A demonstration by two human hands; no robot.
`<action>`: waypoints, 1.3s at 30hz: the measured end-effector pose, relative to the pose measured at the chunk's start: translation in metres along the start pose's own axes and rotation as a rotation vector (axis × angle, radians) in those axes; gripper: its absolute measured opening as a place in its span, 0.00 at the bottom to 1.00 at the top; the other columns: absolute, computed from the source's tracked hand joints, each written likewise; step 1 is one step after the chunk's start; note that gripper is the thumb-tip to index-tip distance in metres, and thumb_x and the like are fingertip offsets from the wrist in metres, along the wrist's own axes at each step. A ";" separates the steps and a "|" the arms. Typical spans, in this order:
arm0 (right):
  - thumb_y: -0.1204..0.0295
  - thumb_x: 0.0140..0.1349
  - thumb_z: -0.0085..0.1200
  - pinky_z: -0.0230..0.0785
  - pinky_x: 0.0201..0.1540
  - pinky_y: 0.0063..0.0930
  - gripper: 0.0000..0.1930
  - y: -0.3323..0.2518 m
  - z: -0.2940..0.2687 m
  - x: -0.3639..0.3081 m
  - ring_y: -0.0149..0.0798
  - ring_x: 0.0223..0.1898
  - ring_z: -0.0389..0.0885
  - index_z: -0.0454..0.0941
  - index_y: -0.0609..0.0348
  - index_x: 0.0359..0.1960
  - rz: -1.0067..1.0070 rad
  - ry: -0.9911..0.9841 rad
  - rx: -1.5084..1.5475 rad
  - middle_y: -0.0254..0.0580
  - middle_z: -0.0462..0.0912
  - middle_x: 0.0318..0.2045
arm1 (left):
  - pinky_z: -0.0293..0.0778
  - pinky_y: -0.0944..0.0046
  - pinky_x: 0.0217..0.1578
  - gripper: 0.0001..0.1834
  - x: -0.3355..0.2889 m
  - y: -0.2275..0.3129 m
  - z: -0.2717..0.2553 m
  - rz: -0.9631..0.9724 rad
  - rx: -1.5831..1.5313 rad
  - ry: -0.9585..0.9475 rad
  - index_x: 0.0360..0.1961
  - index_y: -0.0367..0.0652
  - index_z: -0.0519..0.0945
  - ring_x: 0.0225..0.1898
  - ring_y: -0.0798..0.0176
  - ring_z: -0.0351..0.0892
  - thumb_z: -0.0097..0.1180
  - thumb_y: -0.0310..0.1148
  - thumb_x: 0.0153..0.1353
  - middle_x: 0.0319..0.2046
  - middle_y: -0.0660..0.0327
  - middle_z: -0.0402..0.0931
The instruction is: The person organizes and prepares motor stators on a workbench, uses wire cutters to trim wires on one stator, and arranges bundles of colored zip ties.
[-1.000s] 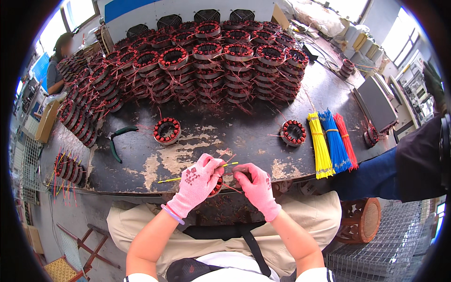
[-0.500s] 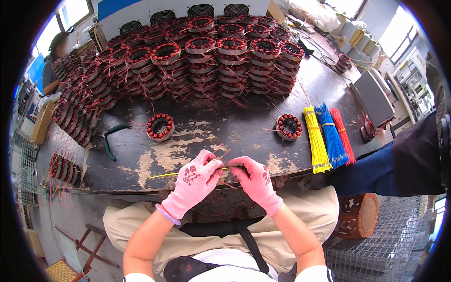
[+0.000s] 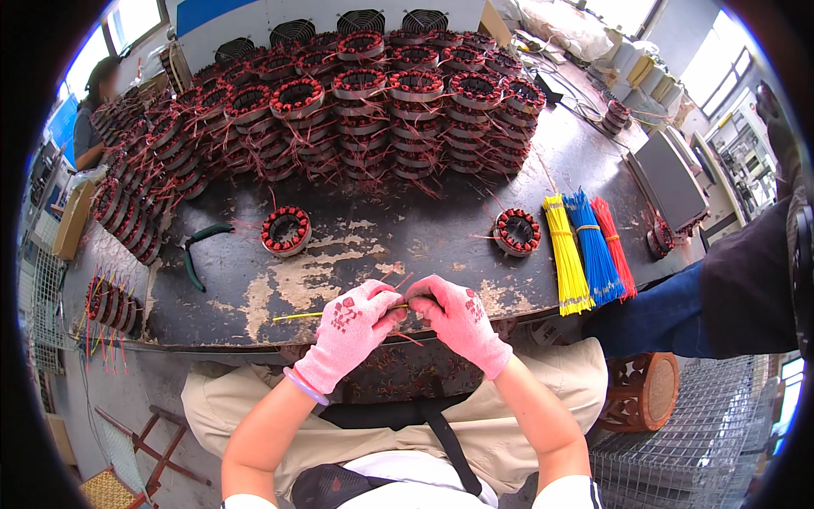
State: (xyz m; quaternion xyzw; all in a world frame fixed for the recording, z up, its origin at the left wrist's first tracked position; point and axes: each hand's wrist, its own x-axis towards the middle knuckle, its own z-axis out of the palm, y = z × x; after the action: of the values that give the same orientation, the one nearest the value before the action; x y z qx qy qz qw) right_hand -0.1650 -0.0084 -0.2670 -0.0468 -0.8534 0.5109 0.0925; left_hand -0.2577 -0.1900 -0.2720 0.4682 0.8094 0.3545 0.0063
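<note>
Both my hands wear pink gloves and meet over the table's front edge. My left hand [image 3: 358, 320] pinches a thin yellow wire [image 3: 297, 316], whose length sticks out to the left. My right hand [image 3: 455, 316] is closed at the wire's other end, its fingertips touching those of my left hand. A few thin reddish wires [image 3: 409, 338] poke out around the fingers; the joint between them is hidden. Beyond my hands, two wound ring-shaped motor stators lie on the table, a left one [image 3: 286, 232] and a right one [image 3: 516, 232].
Tall stacks of stators [image 3: 356, 127] fill the table's back. Green-handled pliers [image 3: 197, 254] lie at left, near a short row of stators [image 3: 110, 305]. Bundles of yellow wires [image 3: 566, 254], blue wires [image 3: 599, 246] and red wires [image 3: 614, 246] lie at right, beside another person's leg [image 3: 653, 310].
My right hand has shifted slightly left, and its fingers have curled in against my left fingertips. The yellow wire stays in my left hand. The whole view has shifted slightly.
</note>
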 end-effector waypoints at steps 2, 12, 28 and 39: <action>0.71 0.68 0.56 0.73 0.34 0.25 0.08 0.002 -0.002 0.005 0.30 0.29 0.81 0.78 0.62 0.44 0.126 -0.051 0.127 0.40 0.84 0.32 | 0.80 0.57 0.39 0.09 0.000 -0.001 0.000 0.011 -0.010 -0.008 0.40 0.47 0.84 0.40 0.52 0.84 0.64 0.32 0.58 0.41 0.60 0.82; 0.65 0.61 0.64 0.79 0.42 0.34 0.21 -0.005 -0.006 -0.016 0.43 0.41 0.86 0.78 0.56 0.55 -0.173 0.122 -0.409 0.43 0.84 0.50 | 0.80 0.56 0.43 0.09 -0.002 -0.005 0.006 0.028 -0.040 -0.016 0.42 0.45 0.83 0.43 0.51 0.84 0.63 0.32 0.59 0.45 0.59 0.83; 0.69 0.66 0.57 0.75 0.37 0.30 0.08 0.007 -0.012 -0.007 0.37 0.34 0.83 0.81 0.59 0.42 -0.046 -0.131 -0.185 0.37 0.83 0.32 | 0.81 0.56 0.44 0.09 0.000 -0.006 0.005 0.010 -0.039 -0.028 0.42 0.46 0.83 0.44 0.52 0.85 0.62 0.32 0.60 0.48 0.61 0.84; 0.67 0.67 0.58 0.74 0.34 0.24 0.11 0.010 -0.001 0.008 0.26 0.30 0.82 0.79 0.61 0.43 0.494 -0.122 0.382 0.37 0.84 0.31 | 0.80 0.57 0.44 0.08 0.001 -0.005 0.004 -0.011 -0.084 -0.011 0.39 0.45 0.84 0.43 0.53 0.85 0.61 0.29 0.58 0.49 0.61 0.85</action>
State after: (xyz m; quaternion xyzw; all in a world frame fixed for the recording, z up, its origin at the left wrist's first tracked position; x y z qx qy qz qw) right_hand -0.1723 -0.0016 -0.2746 -0.2038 -0.7089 0.6706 -0.0785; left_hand -0.2604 -0.1888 -0.2777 0.4648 0.7965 0.3854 0.0324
